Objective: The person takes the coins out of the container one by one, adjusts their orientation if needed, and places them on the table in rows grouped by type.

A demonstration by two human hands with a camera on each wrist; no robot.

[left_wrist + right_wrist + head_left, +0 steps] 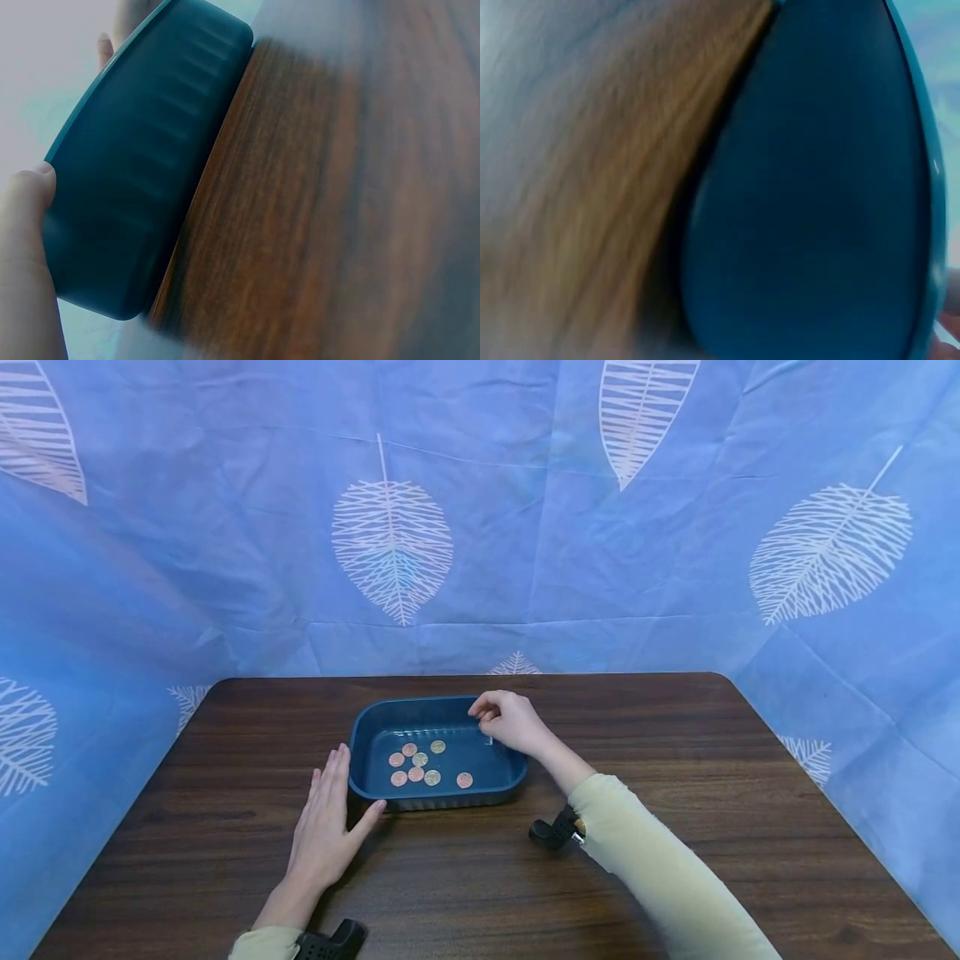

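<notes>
8 coins in blue tray.

Between four and five o'clock in the head view, we wear a long, plain, pale yellow-green cloth sleeve, lightly creased. A matching pale sleeve end shows at seven o'clock. Beside it sits a matte black, round-ended wrist device with a dotted surface. At five o'clock we wear a smaller-looking black, curved wrist device, silvery and brassy bits by its cuff.

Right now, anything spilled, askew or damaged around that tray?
Nothing stands out. The blue tray sits upright on the wooden table, with no visible damage, and the coins in view lie inside it.
</notes>
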